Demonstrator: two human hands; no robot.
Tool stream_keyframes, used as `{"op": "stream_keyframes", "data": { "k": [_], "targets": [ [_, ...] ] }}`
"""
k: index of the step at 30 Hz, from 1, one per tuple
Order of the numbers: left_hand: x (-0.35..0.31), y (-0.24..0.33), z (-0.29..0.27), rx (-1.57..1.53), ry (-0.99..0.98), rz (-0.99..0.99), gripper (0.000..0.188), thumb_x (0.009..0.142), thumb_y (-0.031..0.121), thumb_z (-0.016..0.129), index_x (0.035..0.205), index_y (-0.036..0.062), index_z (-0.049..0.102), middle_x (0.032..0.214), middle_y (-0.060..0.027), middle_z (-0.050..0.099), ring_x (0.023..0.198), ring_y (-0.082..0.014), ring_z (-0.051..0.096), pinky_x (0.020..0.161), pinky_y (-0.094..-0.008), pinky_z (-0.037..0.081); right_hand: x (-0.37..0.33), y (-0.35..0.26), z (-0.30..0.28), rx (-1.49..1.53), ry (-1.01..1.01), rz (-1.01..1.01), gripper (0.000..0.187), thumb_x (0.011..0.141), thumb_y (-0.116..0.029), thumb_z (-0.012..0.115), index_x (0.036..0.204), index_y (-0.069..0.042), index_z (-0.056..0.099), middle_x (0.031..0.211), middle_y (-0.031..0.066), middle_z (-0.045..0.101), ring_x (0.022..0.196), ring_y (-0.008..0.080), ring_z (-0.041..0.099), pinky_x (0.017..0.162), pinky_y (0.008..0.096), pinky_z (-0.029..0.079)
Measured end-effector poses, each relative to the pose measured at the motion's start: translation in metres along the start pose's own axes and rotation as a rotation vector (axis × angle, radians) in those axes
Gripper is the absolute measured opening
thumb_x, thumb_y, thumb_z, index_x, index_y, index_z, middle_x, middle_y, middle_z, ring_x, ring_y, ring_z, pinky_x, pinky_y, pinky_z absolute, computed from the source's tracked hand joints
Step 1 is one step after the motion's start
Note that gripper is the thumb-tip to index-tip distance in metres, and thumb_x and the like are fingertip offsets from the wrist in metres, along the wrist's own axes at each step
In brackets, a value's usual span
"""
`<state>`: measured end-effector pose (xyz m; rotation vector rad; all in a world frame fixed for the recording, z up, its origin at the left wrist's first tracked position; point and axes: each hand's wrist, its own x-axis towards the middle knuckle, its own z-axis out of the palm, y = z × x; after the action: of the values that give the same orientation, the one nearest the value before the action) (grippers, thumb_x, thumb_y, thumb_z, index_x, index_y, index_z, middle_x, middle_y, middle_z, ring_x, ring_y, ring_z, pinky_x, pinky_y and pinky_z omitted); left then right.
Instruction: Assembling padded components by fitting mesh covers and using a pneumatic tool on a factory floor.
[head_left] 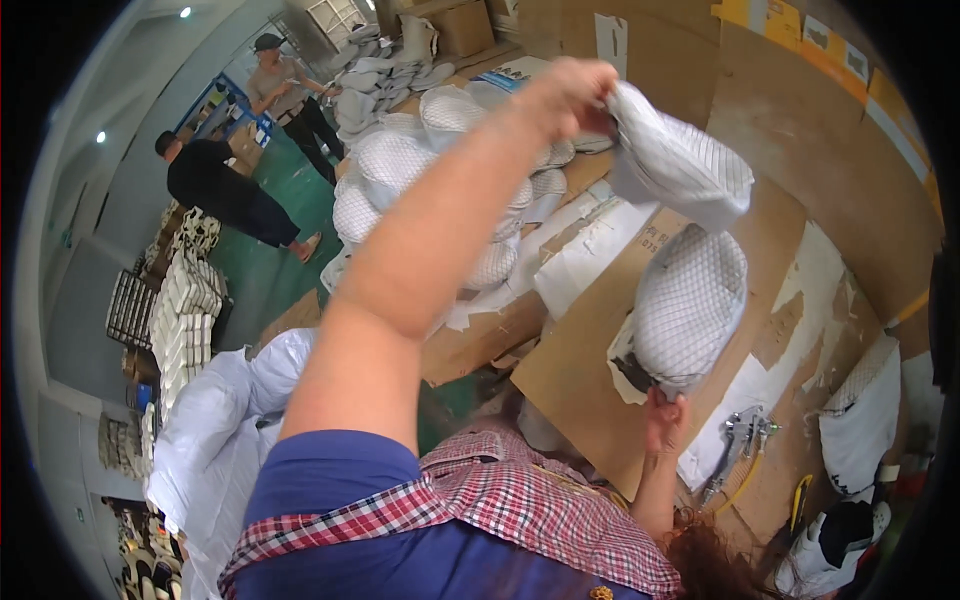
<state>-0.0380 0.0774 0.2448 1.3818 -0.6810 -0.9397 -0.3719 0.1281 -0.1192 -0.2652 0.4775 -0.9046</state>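
Observation:
My left hand [572, 98] is raised over the far side of the table, fingers closed on the end of a white pouch-shaped fabric piece [685, 165] with a lined surface. Below it, a second rounded white piece with a grid pattern [692, 310] is upright over the cardboard, a dark patch showing at its lower left. My right hand [664, 420] pinches the lower end of that second piece. The two pieces overlap closely in view; whether they touch, I cannot tell.
A heap of similar white pieces [395, 165] lies beyond my left arm. A metal spray gun [742, 440] with a yellow hose rests on the cardboard-covered table [590, 370]. White plastic bags [215, 430] stand at left. Two people [225, 190] are farther back.

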Motion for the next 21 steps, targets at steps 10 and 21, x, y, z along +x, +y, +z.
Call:
{"op": "stream_keyframes", "data": {
  "k": [10,21],
  "targets": [
    [0.115,0.161,-0.318,-0.144,-0.1,0.162,0.019,0.073,0.008,0.042,0.077,-0.0052,0.055,0.072,-0.0159,0.061,0.068,-0.0266,0.061,0.068,-0.0376,0.052,0.02,0.01,-0.039,-0.204,0.183,-0.1,0.05,0.084,-0.039,0.048,0.126,-0.013,0.04,0.122,0.0061,0.049,0.107,0.0217,0.05,0.09,0.0377,0.039],
    [0.074,0.018,-0.579,-0.636,0.69,0.395,0.012,0.073,0.004,0.046,0.082,0.0011,0.052,0.086,-0.0102,0.054,0.072,-0.0236,0.052,0.059,-0.0423,0.044,0.011,0.013,-0.01,-0.202,0.249,-0.179,0.048,0.087,-0.042,0.042,0.128,-0.018,0.038,0.126,0.0008,0.046,0.111,0.0191,0.046,0.088,0.0355,0.037]
  ]
}}
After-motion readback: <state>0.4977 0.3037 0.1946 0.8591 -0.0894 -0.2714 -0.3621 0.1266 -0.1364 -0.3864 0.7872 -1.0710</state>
